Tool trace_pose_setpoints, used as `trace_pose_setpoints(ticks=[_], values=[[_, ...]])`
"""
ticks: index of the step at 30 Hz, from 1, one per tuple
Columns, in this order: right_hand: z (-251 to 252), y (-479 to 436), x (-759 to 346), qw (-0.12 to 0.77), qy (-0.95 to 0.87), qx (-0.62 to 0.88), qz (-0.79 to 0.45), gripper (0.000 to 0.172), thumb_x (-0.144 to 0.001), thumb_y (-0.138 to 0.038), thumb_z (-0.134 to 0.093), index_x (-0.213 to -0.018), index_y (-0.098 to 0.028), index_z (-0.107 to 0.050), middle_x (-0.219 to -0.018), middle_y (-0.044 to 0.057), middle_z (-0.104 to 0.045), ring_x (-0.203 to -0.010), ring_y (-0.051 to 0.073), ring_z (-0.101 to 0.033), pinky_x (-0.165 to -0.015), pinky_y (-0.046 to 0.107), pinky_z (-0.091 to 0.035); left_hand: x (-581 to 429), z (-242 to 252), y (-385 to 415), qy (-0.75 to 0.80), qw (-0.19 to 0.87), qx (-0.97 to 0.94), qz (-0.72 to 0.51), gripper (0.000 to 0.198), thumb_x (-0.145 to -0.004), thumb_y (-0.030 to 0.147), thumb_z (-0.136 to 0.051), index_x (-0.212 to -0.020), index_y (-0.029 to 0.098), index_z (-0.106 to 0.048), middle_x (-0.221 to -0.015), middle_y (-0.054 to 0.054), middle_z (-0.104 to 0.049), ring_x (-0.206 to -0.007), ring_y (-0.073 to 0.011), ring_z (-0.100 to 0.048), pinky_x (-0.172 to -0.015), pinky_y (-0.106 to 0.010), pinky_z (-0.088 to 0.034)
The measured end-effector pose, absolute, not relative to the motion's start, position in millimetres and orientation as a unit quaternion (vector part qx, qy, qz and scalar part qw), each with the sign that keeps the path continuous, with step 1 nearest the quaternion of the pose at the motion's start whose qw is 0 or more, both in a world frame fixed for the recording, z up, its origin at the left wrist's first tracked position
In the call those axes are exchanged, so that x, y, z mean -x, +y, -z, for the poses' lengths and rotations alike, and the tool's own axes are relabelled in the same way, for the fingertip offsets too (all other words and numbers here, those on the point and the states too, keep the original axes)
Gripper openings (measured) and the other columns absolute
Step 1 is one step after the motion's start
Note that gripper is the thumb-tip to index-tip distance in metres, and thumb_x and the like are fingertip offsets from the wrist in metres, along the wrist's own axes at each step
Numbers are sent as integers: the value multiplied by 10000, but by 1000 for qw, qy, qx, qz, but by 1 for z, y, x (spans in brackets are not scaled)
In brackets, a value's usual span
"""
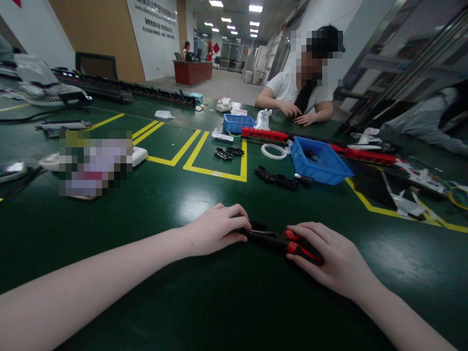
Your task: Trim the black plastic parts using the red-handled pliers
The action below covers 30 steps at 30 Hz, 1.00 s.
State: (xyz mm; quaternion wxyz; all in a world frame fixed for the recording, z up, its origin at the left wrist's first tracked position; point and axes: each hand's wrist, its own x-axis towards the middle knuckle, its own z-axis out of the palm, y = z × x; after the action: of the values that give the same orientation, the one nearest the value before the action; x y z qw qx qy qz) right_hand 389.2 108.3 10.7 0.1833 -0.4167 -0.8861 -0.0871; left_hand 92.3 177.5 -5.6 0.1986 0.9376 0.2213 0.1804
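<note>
My right hand [329, 253] is wrapped round the red and black handles of needle-nose pliers [272, 237], whose jaws point left. The tips of the jaws meet a small dark part [259, 225] at the fingers of my left hand [219, 229]. That hand is closed on the black part, mostly hidden by the fingers, low over the green table [234, 302]. Farther off lie black plastic pieces [276, 178] and more small black parts [227, 153] inside a yellow taped outline.
A blue bin [320, 161] with dark items stands right of centre, beside a white tape roll [274, 151]. Behind are a smaller blue bin [238, 123] and a long red strip [265, 134]. A phone [97, 168] stands at the left. A person [307, 92] sits across the table.
</note>
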Motion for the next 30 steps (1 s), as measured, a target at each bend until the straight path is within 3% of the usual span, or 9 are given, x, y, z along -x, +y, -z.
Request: trace_pose_setpoints(ticks=[11, 19, 30], values=[[-11, 107, -392, 189, -885, 406, 128, 378, -901, -384, -611, -1204, -158, -586, -1066, 127, -689, -897, 226, -673, -718, 350, -564, -92, 5, 177, 226, 205, -935, -178, 166, -948, 263, -596, -1109, 223, -597, -1210, -44, -562, -1000, -187, -596, -870, -345, -457], [-9, 108, -392, 166, -890, 375, 202, 377, -909, -398, -595, -1199, -157, -581, -1080, 122, -701, -1098, 299, -621, -1025, 526, -421, -92, 6, 178, 228, 214, -932, -181, 171, -938, 274, -614, -1101, 224, -608, -1205, -46, -570, -990, -186, -598, -872, -343, -460], [-12, 107, -391, 167, -885, 366, 237, 364, -916, -366, -581, -1189, -126, -588, -1057, 140, -705, -1083, 316, -619, -1050, 543, -361, -91, 6, 178, 229, 224, -930, -180, 177, -940, 289, -615, -1107, 228, -612, -1206, -46, -568, -995, -187, -596, -868, -347, -462]])
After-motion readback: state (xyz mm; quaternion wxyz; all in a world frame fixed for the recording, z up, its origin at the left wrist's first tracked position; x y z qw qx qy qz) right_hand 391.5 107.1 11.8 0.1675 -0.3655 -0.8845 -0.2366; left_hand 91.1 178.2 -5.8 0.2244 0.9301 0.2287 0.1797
